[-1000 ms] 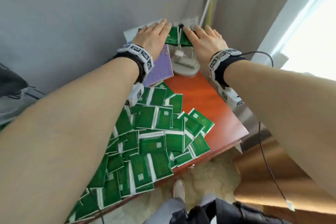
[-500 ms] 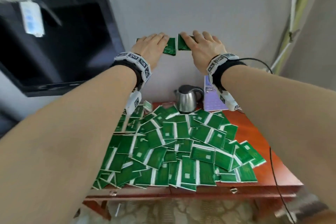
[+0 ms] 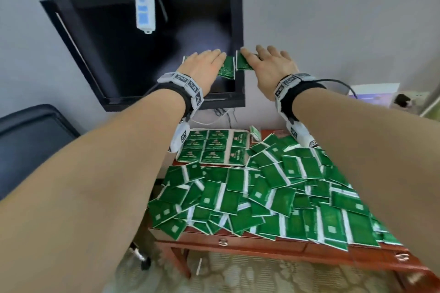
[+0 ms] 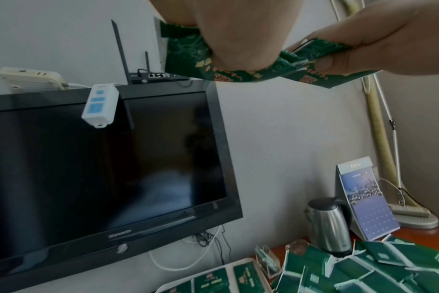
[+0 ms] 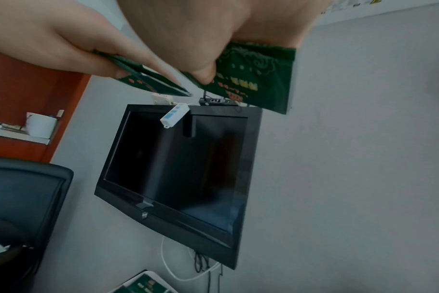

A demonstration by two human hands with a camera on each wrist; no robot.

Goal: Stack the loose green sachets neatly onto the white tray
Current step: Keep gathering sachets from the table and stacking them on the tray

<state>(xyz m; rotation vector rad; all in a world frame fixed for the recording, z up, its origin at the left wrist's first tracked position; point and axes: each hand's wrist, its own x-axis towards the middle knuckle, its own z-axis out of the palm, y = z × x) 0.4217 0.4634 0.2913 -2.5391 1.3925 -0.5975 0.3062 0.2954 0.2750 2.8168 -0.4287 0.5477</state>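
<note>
Both hands are raised side by side in front of the wall screen, above the table's back. My left hand (image 3: pixel 204 64) pinches one green sachet (image 3: pixel 227 69) between thumb and fingers; the left wrist view shows this sachet (image 4: pixel 188 51) under the thumb. My right hand (image 3: pixel 269 64) pinches another sachet (image 3: pixel 242 63), which the right wrist view shows (image 5: pixel 258 79) held the same way. The white tray (image 3: pixel 247 150) lies at the table's back left with sachets in neat rows. A big loose pile of green sachets (image 3: pixel 273 197) covers the rest of the table.
A black TV (image 3: pixel 154 54) hangs on the wall with a white power strip (image 3: pixel 144 12) dangling over it. A steel kettle (image 4: pixel 328 224) and a desk calendar (image 4: pixel 364 204) stand at the back right. A dark chair (image 3: pixel 31 140) sits left of the red wooden table (image 3: pixel 238 242).
Both hands, each still holding its sachet, have swung from the table's right rear corner to the left. They are now in front of the TV, above the tray.
</note>
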